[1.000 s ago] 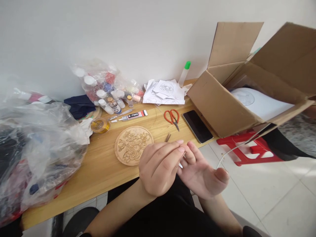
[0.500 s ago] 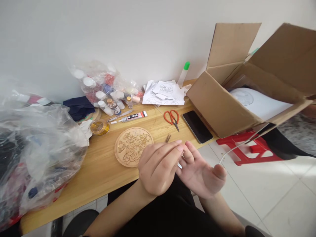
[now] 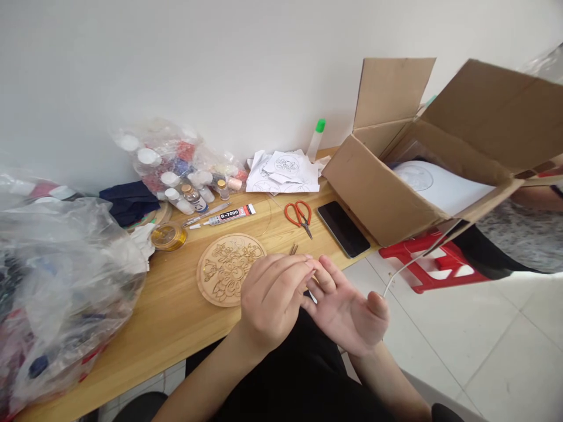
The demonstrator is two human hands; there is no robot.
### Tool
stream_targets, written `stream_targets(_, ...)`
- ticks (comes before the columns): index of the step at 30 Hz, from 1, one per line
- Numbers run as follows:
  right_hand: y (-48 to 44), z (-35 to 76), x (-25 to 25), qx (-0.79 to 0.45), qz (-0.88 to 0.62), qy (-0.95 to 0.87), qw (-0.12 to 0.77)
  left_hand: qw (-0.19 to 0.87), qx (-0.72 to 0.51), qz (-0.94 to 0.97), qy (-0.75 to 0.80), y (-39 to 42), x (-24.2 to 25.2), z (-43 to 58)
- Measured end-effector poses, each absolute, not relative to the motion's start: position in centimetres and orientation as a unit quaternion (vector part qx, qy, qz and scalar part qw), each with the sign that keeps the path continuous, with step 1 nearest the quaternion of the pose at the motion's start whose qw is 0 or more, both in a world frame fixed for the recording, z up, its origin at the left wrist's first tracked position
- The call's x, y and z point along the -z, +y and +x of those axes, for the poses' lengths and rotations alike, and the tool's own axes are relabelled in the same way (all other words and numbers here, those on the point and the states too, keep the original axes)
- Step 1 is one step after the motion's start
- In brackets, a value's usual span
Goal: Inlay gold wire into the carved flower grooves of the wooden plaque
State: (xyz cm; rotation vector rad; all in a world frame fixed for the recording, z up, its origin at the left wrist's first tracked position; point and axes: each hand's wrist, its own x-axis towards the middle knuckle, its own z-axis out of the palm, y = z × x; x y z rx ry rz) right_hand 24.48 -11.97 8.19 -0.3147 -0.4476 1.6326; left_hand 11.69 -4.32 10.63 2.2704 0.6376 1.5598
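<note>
My left hand (image 3: 270, 305) hovers over my lap at the table's front edge, its fingers drawn together in a pinch against the fingers of my right hand (image 3: 347, 308). What the pinch holds is too small to make out; a small white sliver shows between the two hands. My right hand lies palm up with its fingers loosely curled. Just beyond the hands a carved round wooden disc (image 3: 229, 268) lies flat on the wooden table (image 3: 171, 305). A thin brown stick (image 3: 292, 249) lies next to the disc.
Red scissors (image 3: 298, 213), a black phone (image 3: 343, 228), a B-7000 glue tube (image 3: 229, 215) and a gold tape roll (image 3: 167, 235) lie on the table. Bagged bottles (image 3: 171, 164), printed papers (image 3: 284, 171) and a big plastic bag (image 3: 61, 281) crowd the left. An open cardboard box (image 3: 387, 187) sits right, over a red stool (image 3: 422, 258).
The view has shifted a little, so everything sits slightly lower and further left in the picture. The hands keep the same pose together.
</note>
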Motion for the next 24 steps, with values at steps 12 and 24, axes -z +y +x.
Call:
stream_targets(12, -12.2, 24.1, -8.3, -0.730, -0.104, -0.218, 0.639, 0.121, -0.531, 0.809, 0.223, -4.9, -11.0, 10.8)
stream_targets(24, -12.2, 24.0, -8.3, -0.731, -0.132, -0.224, 0.630, 0.098, -0.530, 0.814, 0.215, -5.0, -11.2, 10.4)
